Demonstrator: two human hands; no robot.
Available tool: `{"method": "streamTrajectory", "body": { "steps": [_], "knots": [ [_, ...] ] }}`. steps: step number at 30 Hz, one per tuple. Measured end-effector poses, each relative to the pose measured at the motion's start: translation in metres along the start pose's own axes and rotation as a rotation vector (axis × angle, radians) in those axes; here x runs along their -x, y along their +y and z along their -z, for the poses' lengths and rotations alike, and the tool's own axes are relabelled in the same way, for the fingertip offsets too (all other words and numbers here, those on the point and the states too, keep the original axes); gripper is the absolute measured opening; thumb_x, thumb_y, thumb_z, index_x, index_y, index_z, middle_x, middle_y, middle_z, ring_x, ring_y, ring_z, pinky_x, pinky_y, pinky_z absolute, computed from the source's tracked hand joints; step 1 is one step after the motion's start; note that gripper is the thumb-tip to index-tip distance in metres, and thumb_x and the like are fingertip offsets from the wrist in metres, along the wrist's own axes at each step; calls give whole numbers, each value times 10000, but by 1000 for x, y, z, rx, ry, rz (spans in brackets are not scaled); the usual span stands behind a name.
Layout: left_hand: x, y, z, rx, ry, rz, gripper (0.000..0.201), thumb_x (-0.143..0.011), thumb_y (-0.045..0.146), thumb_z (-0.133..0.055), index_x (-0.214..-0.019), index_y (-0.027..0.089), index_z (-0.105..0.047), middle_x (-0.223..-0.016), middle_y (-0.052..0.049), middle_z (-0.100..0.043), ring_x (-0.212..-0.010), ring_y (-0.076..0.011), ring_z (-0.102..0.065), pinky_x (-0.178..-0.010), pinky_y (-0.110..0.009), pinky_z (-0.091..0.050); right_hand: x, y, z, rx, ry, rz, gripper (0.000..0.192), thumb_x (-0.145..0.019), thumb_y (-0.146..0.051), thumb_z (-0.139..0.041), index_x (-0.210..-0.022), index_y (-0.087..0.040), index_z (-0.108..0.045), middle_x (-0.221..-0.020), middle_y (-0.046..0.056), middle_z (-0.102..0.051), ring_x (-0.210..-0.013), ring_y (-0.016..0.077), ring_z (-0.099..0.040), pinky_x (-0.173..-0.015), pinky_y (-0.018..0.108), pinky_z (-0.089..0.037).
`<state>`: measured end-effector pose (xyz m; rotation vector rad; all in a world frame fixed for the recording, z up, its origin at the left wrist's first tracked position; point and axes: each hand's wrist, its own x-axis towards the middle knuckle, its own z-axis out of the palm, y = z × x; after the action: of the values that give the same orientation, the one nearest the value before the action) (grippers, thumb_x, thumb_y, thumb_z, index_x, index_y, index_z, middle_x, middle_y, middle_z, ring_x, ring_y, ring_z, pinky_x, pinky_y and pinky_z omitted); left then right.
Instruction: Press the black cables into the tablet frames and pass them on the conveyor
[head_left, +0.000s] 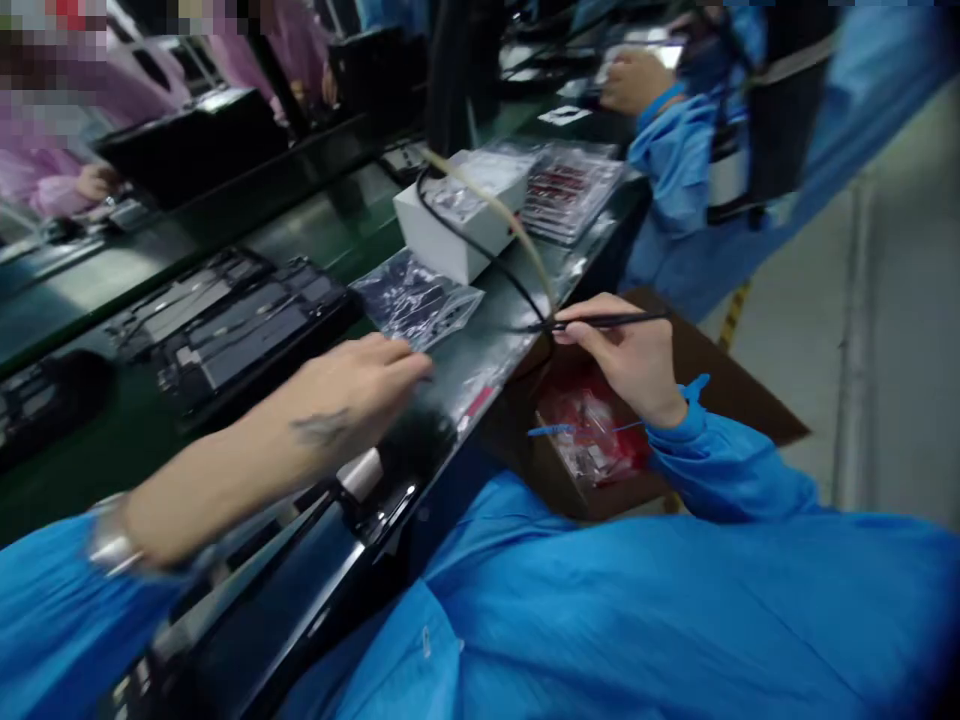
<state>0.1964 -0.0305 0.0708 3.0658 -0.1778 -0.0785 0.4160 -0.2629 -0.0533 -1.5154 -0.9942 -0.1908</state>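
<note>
My right hand [626,350] pinches a slim, dark tool that looks like black tweezers [619,320], its thin tip pointing left over the bench edge. A black cable [487,255] and a pale tube [517,230] hang down beside that tip. My left hand [367,385] is over the bench, palm down and blurred, with its fingertips mostly hidden. Just beyond it lies a clear plastic bag [416,295] with dark contents. Below my left wrist is a dark laptop-like unit [277,590], close to a small silvery block [360,473].
A white box [465,210] and clear-bagged trays [570,190] stand farther along the bench. Black device frames [247,320] lie on the left. Below my right hand is a cardboard box [720,385] holding red and clear plastic [592,430]. A co-worker's blue sleeve [675,135] is close ahead.
</note>
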Motion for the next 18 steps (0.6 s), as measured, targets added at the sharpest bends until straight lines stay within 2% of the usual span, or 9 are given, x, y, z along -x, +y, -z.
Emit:
{"method": "streamTrajectory", "body": {
  "steps": [2,3,4,6,9,11,14,16,18],
  "knots": [
    [-72,24,-16,207,-47,-189,302,-1054,205,-399,-1181,155,-668,-1136,-103,-730,-996,-203,-703,-890,-337,-573,14,1,30,127,151,85,94,-896,-336,-817,-955,-264,-830,-922,30,-791,-861,202,-759,-820,349,-638],
    [-106,38,-26,344,-2,-222,282,-1054,206,-433,-1227,156,-650,-1178,-101,-740,-1038,-197,-715,-951,-340,-576,19,4,43,165,251,111,90,-862,-323,-847,-925,-261,-834,-916,37,-792,-895,214,-754,-873,370,-625],
    [-138,52,-36,486,32,-230,306,-1032,184,-477,-1305,147,-611,-1292,-119,-723,-1145,-200,-710,-1031,-346,-565,23,9,55,173,358,121,105,-843,-322,-865,-915,-254,-831,-922,44,-789,-912,220,-749,-909,387,-614],
    [-192,83,-54,832,-32,-150,497,-998,107,-494,-1493,118,-459,-1556,-176,-570,-1413,-192,-597,-1165,-316,-508,25,26,75,108,552,85,149,-894,-369,-818,-983,-251,-804,-962,46,-768,-886,209,-741,-899,398,-614],
    [-245,124,-66,1228,-145,-73,584,-1068,133,-386,-1633,114,-238,-1742,-169,-303,-1564,-141,-430,-1206,-234,-466,19,59,94,-92,683,-62,226,-1002,-498,-651,-1060,-291,-723,-956,38,-725,-863,201,-740,-824,388,-642],
    [-259,143,-65,1307,-166,-64,578,-1095,115,-294,-1657,112,-156,-1768,-127,-232,-1582,-88,-382,-1216,-184,-441,13,83,101,-215,671,-180,284,-963,-590,-663,-991,-309,-698,-895,44,-717,-929,229,-743,-862,405,-650],
    [-250,152,-56,1328,-162,-70,581,-1091,73,-249,-1657,180,-172,-1765,-61,-253,-1586,-59,-359,-1234,-180,-427,7,108,107,-357,683,-284,372,-836,-676,-769,-882,-316,-689,-889,54,-730,-1030,263,-722,-948,437,-639],
    [-229,142,-51,1294,-147,-86,614,-1068,44,-253,-1653,221,-195,-1760,-60,-274,-1590,-82,-361,-1236,-223,-443,6,112,110,-458,723,-306,377,-766,-669,-836,-838,-325,-700,-903,43,-738,-1042,258,-712,-964,420,-637],
    [-198,119,-47,1206,-101,-118,664,-1027,17,-279,-1656,211,-189,-1755,-107,-281,-1593,-132,-373,-1225,-289,-471,3,105,111,-573,747,-311,319,-754,-606,-877,-788,-337,-710,-894,16,-737,-1026,225,-710,-945,345,-638]
  ]
}}
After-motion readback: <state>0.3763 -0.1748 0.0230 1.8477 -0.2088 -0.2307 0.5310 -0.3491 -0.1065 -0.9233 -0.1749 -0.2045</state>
